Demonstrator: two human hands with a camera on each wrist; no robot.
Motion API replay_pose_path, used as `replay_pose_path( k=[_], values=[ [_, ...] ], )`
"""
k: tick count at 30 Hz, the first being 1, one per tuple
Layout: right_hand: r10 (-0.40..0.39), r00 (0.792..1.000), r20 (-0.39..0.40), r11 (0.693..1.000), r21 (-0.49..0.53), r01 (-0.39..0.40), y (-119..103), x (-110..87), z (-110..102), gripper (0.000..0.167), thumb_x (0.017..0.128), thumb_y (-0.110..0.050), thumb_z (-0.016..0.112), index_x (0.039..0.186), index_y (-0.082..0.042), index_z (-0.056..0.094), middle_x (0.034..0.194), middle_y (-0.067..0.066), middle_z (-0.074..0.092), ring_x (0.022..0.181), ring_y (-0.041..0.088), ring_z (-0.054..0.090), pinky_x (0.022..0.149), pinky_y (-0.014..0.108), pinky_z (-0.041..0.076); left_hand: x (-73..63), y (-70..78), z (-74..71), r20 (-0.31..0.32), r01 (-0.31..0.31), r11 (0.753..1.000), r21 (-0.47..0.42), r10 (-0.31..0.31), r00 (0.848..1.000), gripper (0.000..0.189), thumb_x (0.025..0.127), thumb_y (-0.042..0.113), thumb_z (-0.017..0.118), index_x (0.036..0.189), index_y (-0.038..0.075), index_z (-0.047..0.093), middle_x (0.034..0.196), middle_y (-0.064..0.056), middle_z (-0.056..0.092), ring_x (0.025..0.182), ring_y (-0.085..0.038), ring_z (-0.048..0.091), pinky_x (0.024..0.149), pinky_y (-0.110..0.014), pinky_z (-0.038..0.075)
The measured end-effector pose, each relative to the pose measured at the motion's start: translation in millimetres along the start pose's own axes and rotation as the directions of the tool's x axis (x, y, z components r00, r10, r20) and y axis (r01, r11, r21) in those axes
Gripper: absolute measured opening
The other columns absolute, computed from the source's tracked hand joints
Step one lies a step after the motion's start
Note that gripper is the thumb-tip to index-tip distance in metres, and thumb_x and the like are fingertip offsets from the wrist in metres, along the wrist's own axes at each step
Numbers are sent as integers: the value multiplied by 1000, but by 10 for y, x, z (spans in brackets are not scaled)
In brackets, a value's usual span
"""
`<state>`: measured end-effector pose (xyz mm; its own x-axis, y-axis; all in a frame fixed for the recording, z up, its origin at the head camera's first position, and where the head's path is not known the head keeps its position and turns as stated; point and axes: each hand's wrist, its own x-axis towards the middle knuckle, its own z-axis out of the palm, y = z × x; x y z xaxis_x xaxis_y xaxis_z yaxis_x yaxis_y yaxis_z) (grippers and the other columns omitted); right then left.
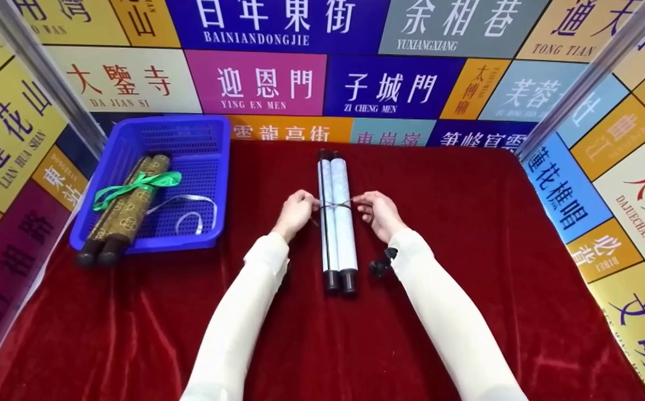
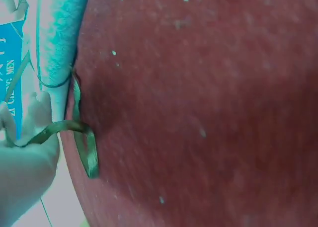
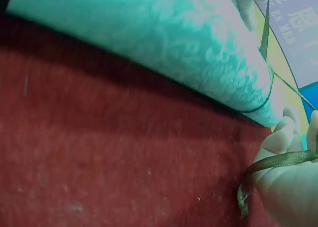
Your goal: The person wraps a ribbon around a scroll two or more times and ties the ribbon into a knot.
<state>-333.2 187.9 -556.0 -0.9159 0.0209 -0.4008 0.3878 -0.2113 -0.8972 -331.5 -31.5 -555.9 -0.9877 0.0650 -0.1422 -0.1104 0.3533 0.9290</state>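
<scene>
A pale blue patterned scroll (image 1: pixel 344 223), rolled from both ends into two parallel rolls with black end knobs, lies lengthwise on the red cloth. A thin dark olive ribbon (image 3: pixel 283 160) goes around its middle and crosses on top. On the left side of the scroll, my left hand (image 1: pixel 297 210) pinches one ribbon end; a loop of it hangs past the fingers in the left wrist view. My right hand (image 1: pixel 379 213) pinches the other end at the right, with a loose tail trailing over the palm. The ribbon is drawn out to both sides.
At the left stands a blue plastic basket (image 1: pixel 219 184). Inside lies a gold-brown patterned scroll (image 1: pixel 127 214) tied with a green ribbon (image 1: pixel 158 179), its dark knobs jutting over the front rim. A white ribbon (image 1: pixel 211 209) lies beside it. Printed panels (image 1: pixel 261 83) surround the red cloth (image 1: pixel 456 223).
</scene>
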Motion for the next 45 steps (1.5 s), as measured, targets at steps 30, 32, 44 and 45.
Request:
replay_pose_path(
  k=[30,32,44,45],
  values=[
    [-97,995,15,111,-994,26,170,-496,475,108,69,-84,63,129,5,51,120,22,64,108,36,65,95,45,54,-45,-134,-232,-153,-65,880,470,154,976,16,93,16,59,101,11,73,102,-6,76,105,-28,68,98,-51,44],
    [-109,994,28,103,-994,40,190,-483,510,98,71,-76,66,125,4,52,115,19,64,102,35,66,92,44,55,-53,-144,-230,-149,-74,877,474,163,975,16,93,16,61,100,12,75,104,-7,75,106,-29,67,97,-51,45],
    [-179,982,62,375,-919,126,140,-487,476,62,77,-56,64,108,-2,60,101,15,66,89,30,65,85,41,55,-97,-184,-209,-148,-40,861,508,133,980,13,93,21,70,101,18,79,109,-8,74,105,-31,68,92,-46,53],
    [-187,980,64,381,-915,133,127,-496,485,63,77,-57,64,108,-3,59,101,15,65,89,30,65,86,41,55,-98,-185,-197,-148,-41,860,509,134,980,13,93,21,70,101,18,79,110,-8,74,107,-32,66,93,-46,52]
  ],
)
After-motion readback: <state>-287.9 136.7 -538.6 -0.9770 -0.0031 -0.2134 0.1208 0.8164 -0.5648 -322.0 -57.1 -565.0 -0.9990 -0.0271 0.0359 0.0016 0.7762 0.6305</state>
